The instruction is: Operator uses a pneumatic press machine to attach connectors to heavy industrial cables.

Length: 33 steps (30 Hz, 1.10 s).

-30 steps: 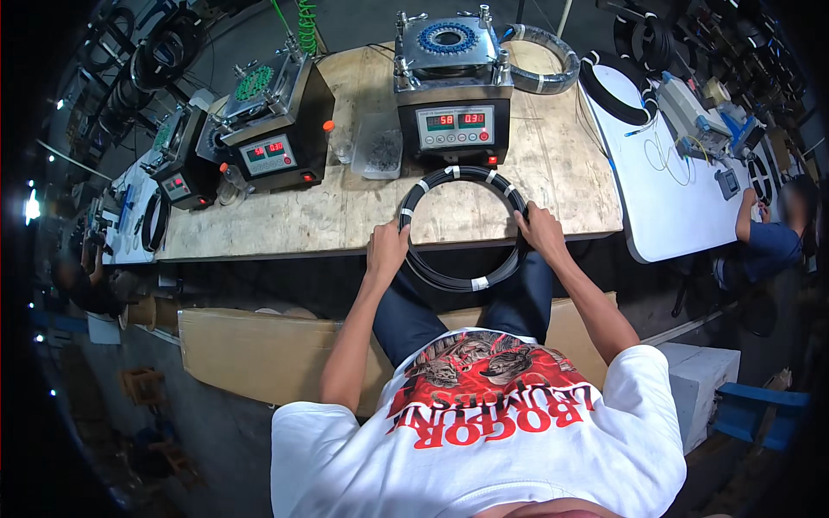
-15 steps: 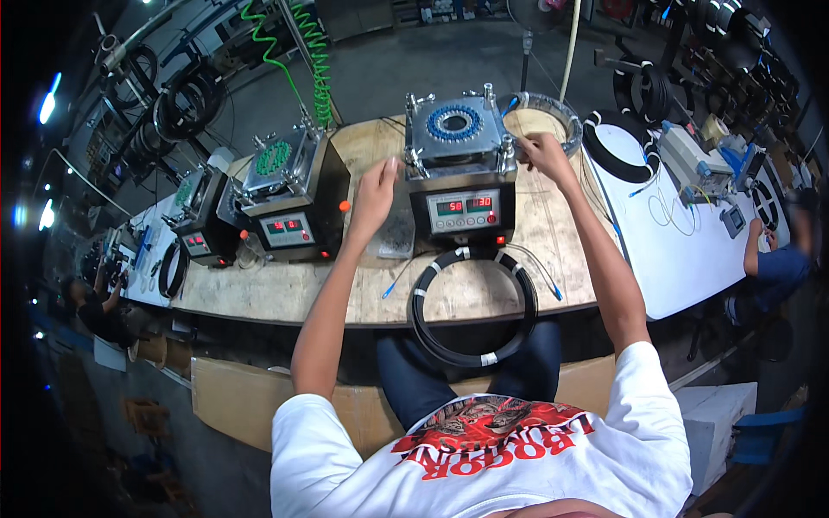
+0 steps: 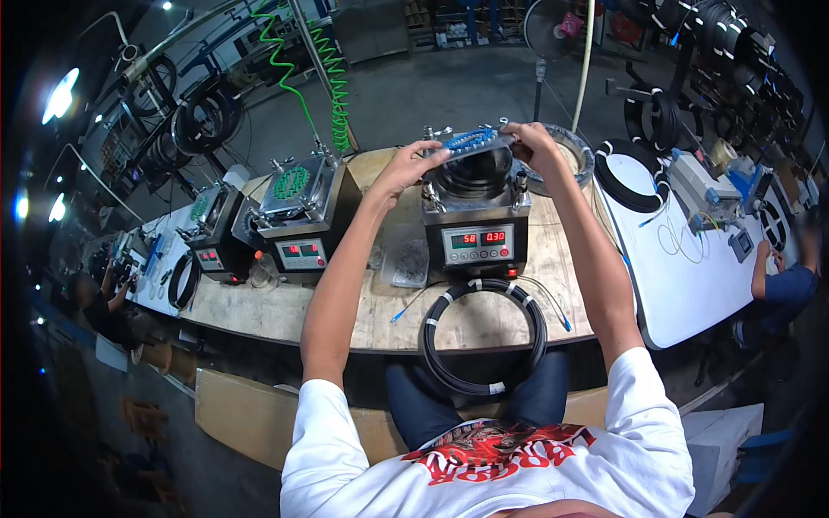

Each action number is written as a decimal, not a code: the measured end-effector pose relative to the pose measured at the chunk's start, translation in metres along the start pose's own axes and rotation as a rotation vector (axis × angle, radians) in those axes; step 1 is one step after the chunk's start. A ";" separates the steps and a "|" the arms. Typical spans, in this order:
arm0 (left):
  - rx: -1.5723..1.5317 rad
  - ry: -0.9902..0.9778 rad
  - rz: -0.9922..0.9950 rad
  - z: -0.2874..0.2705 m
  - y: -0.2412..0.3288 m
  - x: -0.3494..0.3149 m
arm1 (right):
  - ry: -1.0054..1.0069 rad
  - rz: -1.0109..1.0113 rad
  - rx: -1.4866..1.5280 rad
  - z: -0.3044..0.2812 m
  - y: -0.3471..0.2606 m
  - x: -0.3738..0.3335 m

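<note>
A fiber polishing machine (image 3: 485, 245) with a lit red display stands in front of me on the wooden bench. Above its dark round top I hold a square metal plate (image 3: 462, 154), tilted and lifted clear, with a ring of blue connectors on it. My left hand (image 3: 404, 174) pinches the plate's left edge, thumb and fingers closed. At the opposite edge my right hand (image 3: 537, 147) grips it too, fingertips partly hidden. A coil of black cable (image 3: 430, 345) with blue-tipped ends rests at the bench's front edge, below the machine.
Two similar machines with green rings, one nearer (image 3: 298, 226) and one farther (image 3: 207, 231), stand to the left. A clear plastic bag (image 3: 405, 263) lies beside my machine. Green coiled hoses (image 3: 338, 95) hang behind. A co-worker (image 3: 790, 276) sits at the white table (image 3: 682, 285) on the right.
Both hands have moved from beside the machine onto the plate's edges. The plate, flat on the machine before, is now raised and tilted. The view has shifted slightly.
</note>
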<state>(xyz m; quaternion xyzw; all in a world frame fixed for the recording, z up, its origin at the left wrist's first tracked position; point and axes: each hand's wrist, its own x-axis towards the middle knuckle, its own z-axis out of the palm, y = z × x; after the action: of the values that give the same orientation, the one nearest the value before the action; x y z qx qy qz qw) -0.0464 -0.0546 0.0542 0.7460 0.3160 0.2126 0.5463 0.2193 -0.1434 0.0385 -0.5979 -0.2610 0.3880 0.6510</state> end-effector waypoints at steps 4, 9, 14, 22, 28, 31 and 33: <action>0.269 0.026 0.096 -0.014 -0.016 0.017 | -0.033 -0.004 0.194 0.038 -0.026 -0.006; 0.701 0.172 0.420 -0.015 -0.030 0.036 | -0.048 -0.114 0.116 0.088 -0.038 -0.013; 0.669 0.254 0.458 -0.018 -0.055 0.049 | -0.333 -0.217 0.157 0.082 -0.034 -0.009; 0.600 0.275 0.303 -0.052 -0.077 0.078 | 0.088 -0.657 -0.690 0.020 0.025 -0.011; 0.276 0.137 0.284 -0.061 -0.071 0.075 | 0.257 -0.717 -0.764 0.016 0.054 -0.017; 0.295 0.081 0.200 -0.056 -0.063 0.074 | 0.284 -0.754 -0.769 0.017 0.047 -0.030; 0.347 -0.043 0.142 -0.072 -0.068 0.077 | 0.271 -0.782 -0.699 0.021 0.046 -0.033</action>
<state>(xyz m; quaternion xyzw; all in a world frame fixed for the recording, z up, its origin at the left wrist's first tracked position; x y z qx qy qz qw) -0.0555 0.0628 0.0098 0.8538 0.2828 0.1768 0.3996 0.1751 -0.1586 0.0007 -0.6818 -0.4913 -0.0735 0.5370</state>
